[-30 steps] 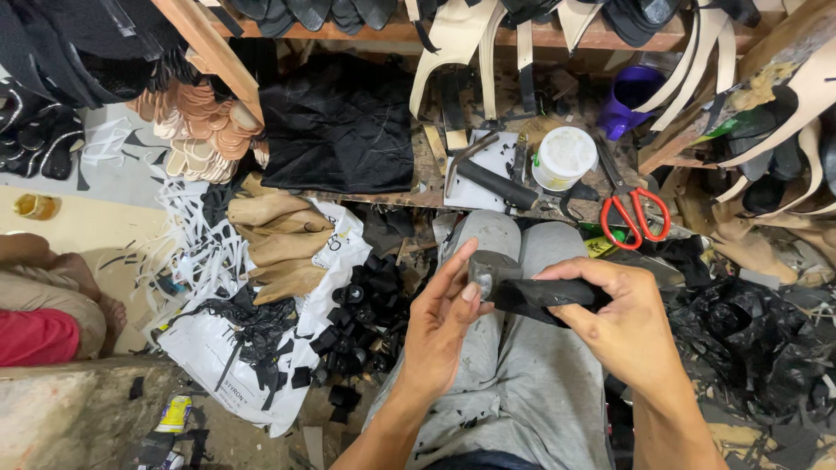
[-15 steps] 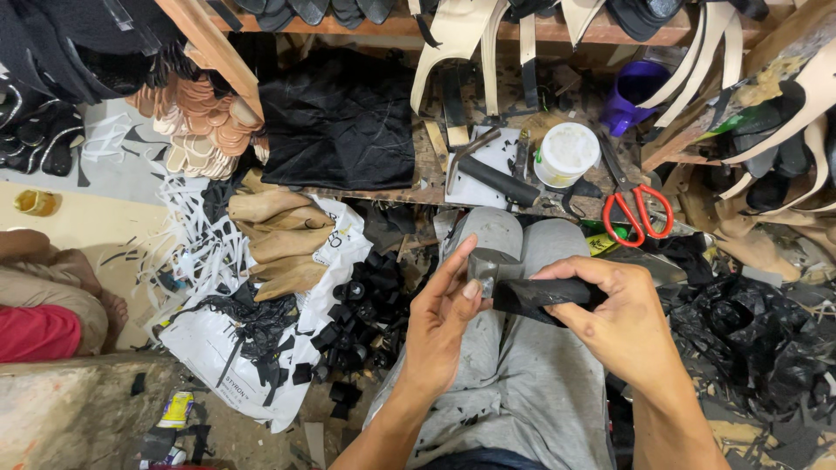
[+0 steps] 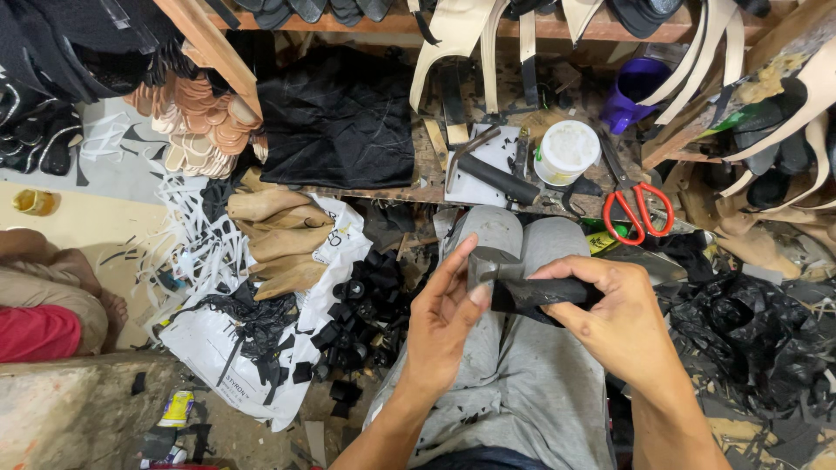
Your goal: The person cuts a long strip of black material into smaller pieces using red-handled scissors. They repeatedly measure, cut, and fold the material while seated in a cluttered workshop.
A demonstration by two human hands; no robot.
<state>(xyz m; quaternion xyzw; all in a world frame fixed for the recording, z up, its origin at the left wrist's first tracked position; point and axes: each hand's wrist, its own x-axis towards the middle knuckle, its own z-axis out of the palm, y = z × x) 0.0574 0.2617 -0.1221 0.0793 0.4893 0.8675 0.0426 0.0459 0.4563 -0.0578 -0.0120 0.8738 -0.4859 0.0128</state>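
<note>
Over my lap in grey trousers, both hands meet on a hammer. My right hand is wrapped around its black handle. The grey metal head points left. My left hand presses its thumb and straightened fingers against the side of that head. Whether a small piece sits between my left fingers and the head is hidden.
On the wooden bench beyond my knees lie red-handled scissors, a white tub, a purple cup and a black cloth. Tan shoe lasts and small black pieces sit left of my lap. Another person's leg is at far left.
My hands keep the same hold on the hammer; they and the view have shifted only slightly.
</note>
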